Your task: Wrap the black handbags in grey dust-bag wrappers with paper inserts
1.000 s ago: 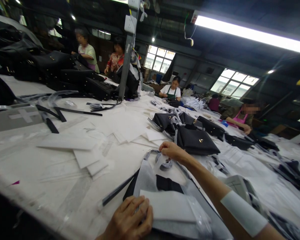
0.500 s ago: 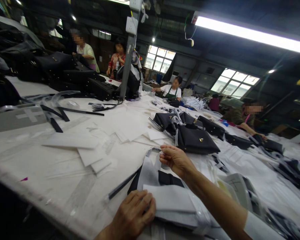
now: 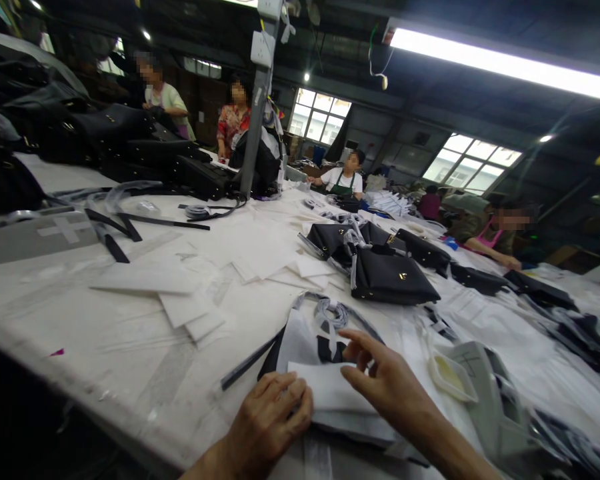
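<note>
My left hand (image 3: 270, 421) rests with its fingers bent and close together at the left edge of a white sheet (image 3: 325, 390); I cannot tell whether they pinch it. My right hand (image 3: 387, 380) is over the sheet's right part, index finger and thumb well apart. The sheet lies across a grey-and-black bag (image 3: 295, 337), right before me on the white table (image 3: 95, 380). At the bag's far end is a wrapped coil (image 3: 334, 313). Just beyond lies a black handbag (image 3: 390, 280) with a gold clasp; farther off, a person in a green apron (image 3: 343, 188) faces the table.
</note>
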Tool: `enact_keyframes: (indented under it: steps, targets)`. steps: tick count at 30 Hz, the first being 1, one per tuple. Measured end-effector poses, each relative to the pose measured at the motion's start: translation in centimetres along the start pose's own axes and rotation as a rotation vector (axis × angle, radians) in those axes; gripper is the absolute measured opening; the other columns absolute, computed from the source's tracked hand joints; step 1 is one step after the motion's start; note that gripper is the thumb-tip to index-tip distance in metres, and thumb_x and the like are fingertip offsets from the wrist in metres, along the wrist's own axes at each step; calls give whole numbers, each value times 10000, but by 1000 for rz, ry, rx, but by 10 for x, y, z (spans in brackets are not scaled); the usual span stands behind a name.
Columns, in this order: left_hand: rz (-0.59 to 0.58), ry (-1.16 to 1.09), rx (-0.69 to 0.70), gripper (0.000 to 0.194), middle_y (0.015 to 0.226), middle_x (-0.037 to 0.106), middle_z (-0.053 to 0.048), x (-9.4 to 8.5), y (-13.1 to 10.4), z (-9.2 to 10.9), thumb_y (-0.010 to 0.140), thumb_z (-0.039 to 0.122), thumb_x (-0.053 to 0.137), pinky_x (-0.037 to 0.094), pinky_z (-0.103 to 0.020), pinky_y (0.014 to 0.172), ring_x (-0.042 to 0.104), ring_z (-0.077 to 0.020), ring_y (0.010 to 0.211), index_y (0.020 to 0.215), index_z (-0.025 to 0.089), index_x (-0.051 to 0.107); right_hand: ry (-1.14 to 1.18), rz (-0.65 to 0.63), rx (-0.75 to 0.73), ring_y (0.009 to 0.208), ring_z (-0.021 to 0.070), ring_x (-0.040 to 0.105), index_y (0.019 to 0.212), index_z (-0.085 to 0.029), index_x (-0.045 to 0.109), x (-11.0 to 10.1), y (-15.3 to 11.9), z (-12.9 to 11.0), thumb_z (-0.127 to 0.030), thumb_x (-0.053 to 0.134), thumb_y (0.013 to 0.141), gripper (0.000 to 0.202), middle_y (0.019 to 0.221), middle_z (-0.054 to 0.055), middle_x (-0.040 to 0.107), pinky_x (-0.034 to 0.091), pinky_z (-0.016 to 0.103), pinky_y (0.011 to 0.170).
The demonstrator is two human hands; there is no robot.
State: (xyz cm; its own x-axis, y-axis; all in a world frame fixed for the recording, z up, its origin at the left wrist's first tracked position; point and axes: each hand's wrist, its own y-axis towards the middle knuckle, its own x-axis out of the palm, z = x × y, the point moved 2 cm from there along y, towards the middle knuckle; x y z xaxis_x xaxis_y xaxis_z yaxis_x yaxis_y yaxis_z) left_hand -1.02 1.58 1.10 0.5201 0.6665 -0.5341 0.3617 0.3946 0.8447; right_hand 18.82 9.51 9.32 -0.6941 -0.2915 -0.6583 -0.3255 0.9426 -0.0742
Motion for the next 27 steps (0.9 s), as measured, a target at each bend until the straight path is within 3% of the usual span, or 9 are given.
enact_keyframes:
  steps: [2, 4, 8, 10, 13, 16, 19, 22, 27]
  targets:
    - [5, 14, 5, 326, 1035, 697, -76, -2, 2, 0, 1019, 90, 364, 532, -318, 883, 642, -185, 1030, 1061, 145, 683, -280, 96, -183, 1169, 287, 589, 1387, -250, 525, -15, 19, 6, -207, 627, 688, 708, 1303, 97, 609, 468, 470, 1041]
    - [-2, 20, 15, 318, 1031, 696, -76, -1, 2, 1, 1014, 83, 374, 530, -311, 886, 641, -182, 1027, 1061, 143, 682, -416, 55, -238, 1371, 298, 431, 1480, -198, 418, -16, 39, 16, -131, 599, 660, 843, 1474, 133, 483, 331, 481, 1166]
    - [-14, 3, 22, 326, 1053, 687, -87, 2, -1, 1, 1018, 91, 355, 518, -327, 907, 641, -198, 1043, 1066, 127, 675, -561, -128, -242, 1413, 289, 393, 1512, -131, 367, 1, 77, 31, -29, 554, 636, 902, 1508, 180, 449, 304, 460, 1182]
    - [-27, 1, 15, 329, 1066, 683, -87, 3, -1, 1, 1021, 95, 351, 510, -338, 920, 640, -204, 1048, 1079, 129, 673, -571, -166, -309, 1331, 263, 493, 1492, -161, 413, 9, 92, 31, -6, 546, 652, 865, 1472, 154, 500, 358, 418, 1146]
    - [-8, 13, 30, 342, 1047, 683, -86, 1, 1, 0, 1023, 93, 342, 507, -335, 913, 647, -201, 1025, 1062, 123, 680, -479, -224, -369, 1026, 210, 669, 1357, -204, 586, 16, 107, 27, -34, 602, 697, 681, 1363, 112, 602, 490, 340, 985]
    - [-13, 28, 35, 359, 1034, 683, -86, 0, 5, 0, 1029, 99, 326, 512, -328, 898, 653, -191, 1002, 1046, 123, 684, -384, -257, -387, 961, 199, 680, 1052, -218, 744, 21, 117, 20, -79, 650, 736, 357, 1235, 79, 680, 496, 311, 930]
    - [-19, 44, 28, 350, 1037, 689, -77, 1, 7, 0, 1019, 93, 343, 522, -323, 882, 656, -190, 985, 1046, 133, 690, -338, -205, -355, 951, 208, 677, 848, -197, 732, 23, 125, 11, -142, 632, 804, 123, 1013, 73, 735, 489, 309, 912]
    - [-11, 56, 32, 331, 1027, 688, -76, 2, 7, 0, 1013, 92, 359, 521, -313, 876, 653, -188, 983, 1042, 136, 685, -256, -90, -241, 807, 192, 701, 856, -178, 669, 17, 134, 1, -237, 530, 905, 159, 809, 57, 719, 530, 276, 744]
    - [-32, 40, 25, 321, 1032, 680, -94, 1, 7, -2, 1023, 111, 357, 527, -318, 874, 651, -190, 988, 1073, 131, 673, -111, -64, -84, 585, 148, 695, 833, -174, 606, -3, 130, -24, -311, 440, 945, 243, 797, 44, 722, 474, 203, 479]
